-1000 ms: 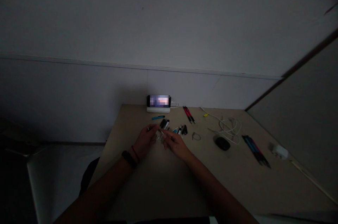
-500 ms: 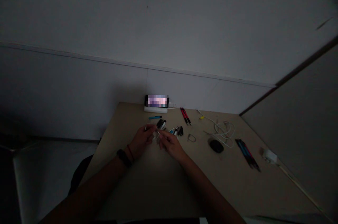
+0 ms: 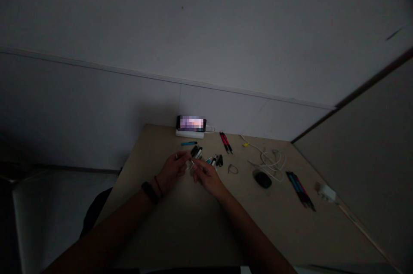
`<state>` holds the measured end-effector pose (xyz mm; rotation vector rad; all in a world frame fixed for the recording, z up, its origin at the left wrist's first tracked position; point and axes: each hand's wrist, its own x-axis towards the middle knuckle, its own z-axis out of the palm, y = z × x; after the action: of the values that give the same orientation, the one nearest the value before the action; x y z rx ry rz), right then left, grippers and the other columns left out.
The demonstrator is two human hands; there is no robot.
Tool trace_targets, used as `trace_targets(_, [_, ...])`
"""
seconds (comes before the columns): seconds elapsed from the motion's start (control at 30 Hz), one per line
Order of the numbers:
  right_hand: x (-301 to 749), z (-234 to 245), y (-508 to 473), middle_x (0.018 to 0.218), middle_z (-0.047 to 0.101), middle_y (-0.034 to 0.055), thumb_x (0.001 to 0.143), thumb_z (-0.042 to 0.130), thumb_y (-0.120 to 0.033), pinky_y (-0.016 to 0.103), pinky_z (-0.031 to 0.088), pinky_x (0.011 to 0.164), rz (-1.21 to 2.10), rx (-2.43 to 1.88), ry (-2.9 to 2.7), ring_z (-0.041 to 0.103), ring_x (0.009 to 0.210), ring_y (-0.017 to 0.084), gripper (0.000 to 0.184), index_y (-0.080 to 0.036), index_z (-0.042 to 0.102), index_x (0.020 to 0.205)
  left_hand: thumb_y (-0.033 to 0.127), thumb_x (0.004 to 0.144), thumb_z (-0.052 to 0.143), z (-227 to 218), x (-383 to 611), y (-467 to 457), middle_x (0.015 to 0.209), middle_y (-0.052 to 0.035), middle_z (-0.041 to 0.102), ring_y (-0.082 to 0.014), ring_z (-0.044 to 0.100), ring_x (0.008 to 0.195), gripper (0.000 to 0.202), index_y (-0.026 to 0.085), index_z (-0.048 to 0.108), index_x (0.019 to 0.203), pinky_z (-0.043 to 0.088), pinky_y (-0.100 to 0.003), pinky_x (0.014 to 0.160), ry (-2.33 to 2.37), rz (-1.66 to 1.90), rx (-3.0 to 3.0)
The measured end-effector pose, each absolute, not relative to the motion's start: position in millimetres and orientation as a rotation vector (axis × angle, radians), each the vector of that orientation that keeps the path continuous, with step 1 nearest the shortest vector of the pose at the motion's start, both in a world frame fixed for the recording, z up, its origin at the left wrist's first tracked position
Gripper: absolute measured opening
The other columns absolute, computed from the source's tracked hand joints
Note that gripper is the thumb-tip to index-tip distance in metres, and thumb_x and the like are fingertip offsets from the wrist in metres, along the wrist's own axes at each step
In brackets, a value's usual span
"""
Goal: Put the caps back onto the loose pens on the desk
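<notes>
In dim light my left hand (image 3: 174, 170) and my right hand (image 3: 205, 175) meet over the middle of a beige table (image 3: 193, 222). Both are closed on a thin pale pen part (image 3: 192, 163) held between their fingertips. A dark band and a cord sit on my left wrist. Just beyond my fingers lies a small heap of black and white pen pieces (image 3: 206, 156). A blue pen (image 3: 189, 143) lies behind the heap.
A lit phone (image 3: 191, 123) leans at the wall on a white block. Two red pens (image 3: 225, 142), a small ring (image 3: 232, 169), a white cable (image 3: 269, 159), a black mouse (image 3: 263, 179), a row of dark pens (image 3: 300, 189) and a white charger (image 3: 326, 192) lie to the right. A partition rises on the right.
The view has shifted slightly, so the table's things sit a bit further left. My hands stay together on the pale pen part with little movement.
</notes>
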<state>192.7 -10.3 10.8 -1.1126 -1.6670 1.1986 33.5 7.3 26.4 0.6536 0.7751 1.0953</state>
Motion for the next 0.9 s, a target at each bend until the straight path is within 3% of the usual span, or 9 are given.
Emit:
trace_targets(0.5, [193, 12, -11, 0.052, 0.051, -0.0042, 0.095, 0.047, -0.056, 0.024, 0.035, 0.05, 1.202, -1.102, -1.662, 0.04, 0.046, 0.012, 0.054, -0.015, 0.065, 0.126, 0.042, 0.066, 0.086, 18, 34, 9, 0.05, 0.011, 0.037, -0.0024, 0.029, 0.04, 0.038, 0.016, 0.062, 0.08, 0.018, -0.017, 0.041, 0.813, 1.091, 0.761])
trace_targets(0.9, [191, 15, -12, 0.051, 0.05, -0.0043, 0.088, 0.049, -0.069, 0.024, 0.027, 0.043, 1.285, -1.086, -1.558, 0.035, 0.042, 0.01, 0.055, -0.017, 0.064, 0.098, 0.045, 0.067, 0.083, 12, 38, 8, 0.048, 0.0079, 0.044, -0.0049, 0.032, 0.04, 0.034, 0.016, 0.067, 0.077, 0.022, -0.02, 0.041, 0.908, 1.1, 0.94])
